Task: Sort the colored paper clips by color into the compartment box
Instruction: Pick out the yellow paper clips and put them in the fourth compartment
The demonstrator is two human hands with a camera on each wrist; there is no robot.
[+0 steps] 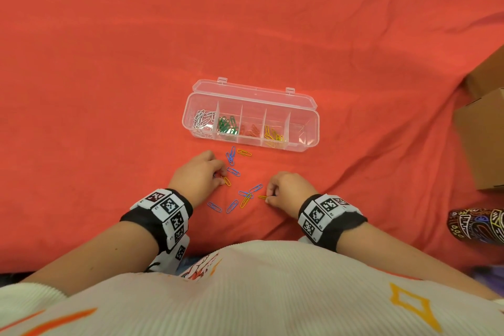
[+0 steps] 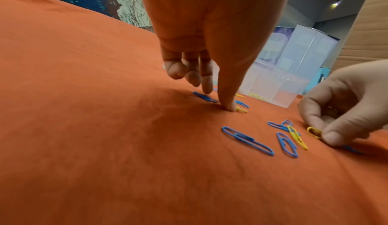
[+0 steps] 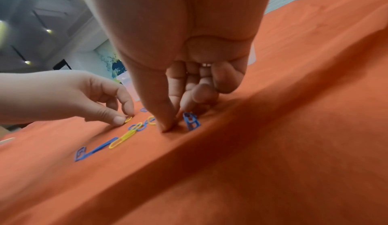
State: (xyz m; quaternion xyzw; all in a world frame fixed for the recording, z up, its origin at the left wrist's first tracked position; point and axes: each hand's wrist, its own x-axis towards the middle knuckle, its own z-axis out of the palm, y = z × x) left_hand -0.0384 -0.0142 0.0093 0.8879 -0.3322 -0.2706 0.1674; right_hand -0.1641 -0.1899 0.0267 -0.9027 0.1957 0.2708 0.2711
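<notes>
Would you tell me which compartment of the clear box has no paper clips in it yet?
The rightmost compartment of the compartment box; the other four hold white, green, red and yellow clips.

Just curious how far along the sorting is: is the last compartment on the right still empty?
Empty. The rightmost compartment of the clear compartment box shows only bare plastic, no clips.

Bare forearms, no sleeves past elbows. Black wristband point(image 1: 161, 215) on L wrist, same on R wristband point(image 1: 331, 219), each w/ white blocks carrying b/w square fiducial tags. Ribbed off-white top point(image 1: 245, 294) w/ orange line graphics, yellow diamond outline.
</notes>
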